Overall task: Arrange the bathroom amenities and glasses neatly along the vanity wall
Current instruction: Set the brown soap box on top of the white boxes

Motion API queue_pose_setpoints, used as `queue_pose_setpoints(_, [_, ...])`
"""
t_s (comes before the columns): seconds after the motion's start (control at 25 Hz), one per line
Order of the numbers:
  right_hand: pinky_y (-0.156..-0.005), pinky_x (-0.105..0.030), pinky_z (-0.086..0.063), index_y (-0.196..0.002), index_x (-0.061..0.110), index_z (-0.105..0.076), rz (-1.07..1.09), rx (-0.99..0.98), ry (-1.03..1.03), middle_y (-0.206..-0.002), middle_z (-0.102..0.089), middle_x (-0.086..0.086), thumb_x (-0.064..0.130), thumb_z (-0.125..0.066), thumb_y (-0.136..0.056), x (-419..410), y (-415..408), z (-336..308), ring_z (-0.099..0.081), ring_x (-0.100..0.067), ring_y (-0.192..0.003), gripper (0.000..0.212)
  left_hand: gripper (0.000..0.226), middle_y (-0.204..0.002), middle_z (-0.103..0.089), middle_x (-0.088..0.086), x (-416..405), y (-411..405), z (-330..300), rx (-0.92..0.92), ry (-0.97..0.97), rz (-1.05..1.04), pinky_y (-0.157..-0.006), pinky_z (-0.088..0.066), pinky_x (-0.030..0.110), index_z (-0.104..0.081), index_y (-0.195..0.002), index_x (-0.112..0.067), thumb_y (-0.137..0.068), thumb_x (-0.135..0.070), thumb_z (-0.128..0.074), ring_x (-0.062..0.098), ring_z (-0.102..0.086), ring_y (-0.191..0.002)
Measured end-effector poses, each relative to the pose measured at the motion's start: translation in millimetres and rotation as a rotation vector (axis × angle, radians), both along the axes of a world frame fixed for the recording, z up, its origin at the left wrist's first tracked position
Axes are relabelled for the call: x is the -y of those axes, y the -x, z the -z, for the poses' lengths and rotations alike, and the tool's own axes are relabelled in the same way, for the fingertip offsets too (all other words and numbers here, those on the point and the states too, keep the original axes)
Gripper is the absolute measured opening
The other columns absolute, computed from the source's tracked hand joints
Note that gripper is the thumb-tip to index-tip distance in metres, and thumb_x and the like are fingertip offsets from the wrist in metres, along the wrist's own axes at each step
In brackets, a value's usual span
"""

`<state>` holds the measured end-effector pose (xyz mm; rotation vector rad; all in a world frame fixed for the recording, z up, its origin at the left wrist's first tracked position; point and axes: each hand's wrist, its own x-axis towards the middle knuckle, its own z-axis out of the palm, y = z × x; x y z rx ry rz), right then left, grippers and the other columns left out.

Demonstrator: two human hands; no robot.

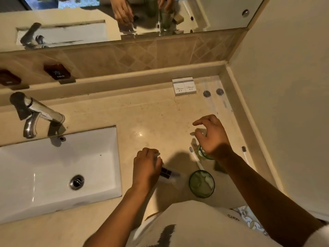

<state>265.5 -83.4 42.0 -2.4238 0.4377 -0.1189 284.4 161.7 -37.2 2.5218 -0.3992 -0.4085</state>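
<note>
We look down on a beige counter [151, 118] hemmed by the back ledge [124, 81] under the mirror [213, 15] and by the side wall [284, 104] on the right; the sink [53, 166] takes the left part. Between the sink edge and the right wall the bare stone runs open from our hands up to the ledge.

Two white boxes [184, 85] lie side by side, touching, close to the ledge near the corner. Just right of them sit two small round grey caps [213, 93]; what they belong to is too faint to tell.

Our left hand [146, 168] is curled over small sachets [169, 172], fingers bent down on a pale, dark-banded packet; how firmly it grips we cannot tell. Our right hand [211, 136] closes its fingers from above around the rim of a green glass [204, 153], which the hand mostly hides. A second green glass [201, 183] stands upright near the front edge, apart from both hands. A toothbrush [195, 156] lies between the glasses and the left hand. Another brush [244, 152] lies by the right wall, partly hidden by the forearm.

The tap [35, 113] stands behind the sink. A shirt [187, 225] covers the front edge.
</note>
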Motion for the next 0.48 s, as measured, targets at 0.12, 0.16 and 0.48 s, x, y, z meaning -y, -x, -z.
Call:
queue_pose_setpoints(0.12, [-0.095,-0.021,-0.035,-0.108,0.019,-0.07,0.125,-0.05,0.033,-0.111,-0.05,0.005,0.012,-0.059,-0.09,0.1,35.2,-3.3,-0.049,-0.018,-0.113,0.022,0.018,-0.105,-0.066,0.001,1.0,13.3,-1.4,-0.031,0.054,0.037,-0.086,-0.047,0.04,-0.071,-0.104,-0.019,-0.093,-0.024,-0.058,0.023,-0.058,-0.098])
queue_pose_setpoints(0.16, [-0.097,-0.026,-0.038,-0.108,0.02,-0.069,0.173,-0.057,0.049,-0.11,-0.05,0.006,0.013,-0.059,-0.09,2.5,49.7,-3.2,-0.048,-0.019,-0.112,0.022,0.016,-0.102,-0.066,0.0,3.1,16.4,-2.3,-0.038,0.076,0.055,-0.085,-0.047,0.04,-0.071,-0.1,-0.019,-0.093,-0.023,-0.058,0.022,-0.058,-0.096])
queue_pose_setpoints(0.48, [-0.084,-0.038,-0.054,-0.11,0.006,-0.066,0.454,0.018,-0.021,-0.104,-0.058,-0.01,0.019,-0.061,-0.083,34.1,148.0,40.0,-0.062,-0.025,-0.089,0.03,0.016,-0.093,-0.075,-0.007,66.6,13.9,-24.3,-0.263,0.264,0.218,-0.077,-0.052,0.028,-0.075,-0.094,-0.024,-0.096,-0.024,-0.059,0.011,-0.067,-0.085])
